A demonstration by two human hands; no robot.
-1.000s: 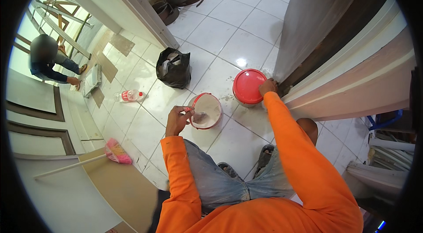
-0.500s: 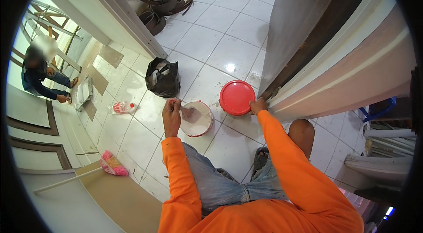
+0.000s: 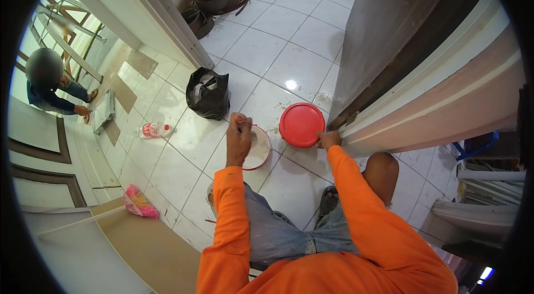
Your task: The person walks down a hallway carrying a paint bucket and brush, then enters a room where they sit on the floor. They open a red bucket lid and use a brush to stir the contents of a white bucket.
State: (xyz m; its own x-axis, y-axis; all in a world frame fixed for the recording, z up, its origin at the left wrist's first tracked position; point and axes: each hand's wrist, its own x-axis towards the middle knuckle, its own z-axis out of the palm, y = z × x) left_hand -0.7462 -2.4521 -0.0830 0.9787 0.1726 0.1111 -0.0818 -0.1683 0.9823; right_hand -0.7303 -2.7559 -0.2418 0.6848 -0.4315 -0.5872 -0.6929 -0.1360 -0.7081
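Observation:
A white bucket with a red rim [image 3: 267, 152] stands on the tiles between my knees and holds a pale, creamy mix. Above its left side, my left hand [image 3: 239, 141] is closed around the red handle of what looks like a putty knife [image 3: 240, 118]. The hand and forearm hide much of its blade and part of the bucket. Just right of the bucket is a round red lid [image 3: 301, 124]. My right hand [image 3: 330, 139] pinches its lower right edge; what lies under the lid is hidden.
A black plastic bag [image 3: 208, 94] and a clear bottle [image 3: 153, 130] are on the floor to the left. Beyond them a person [image 3: 50, 85] crouches. A door frame [image 3: 175, 33] rises ahead, a dark door [image 3: 389, 21] at right. A pink-wrapped bundle [image 3: 139, 202] lies lower left.
My left hand has moved right over the bucket with the putty knife, whose blade shows less. The right hand stays on the lid's edge. The person at left has shifted their head slightly.

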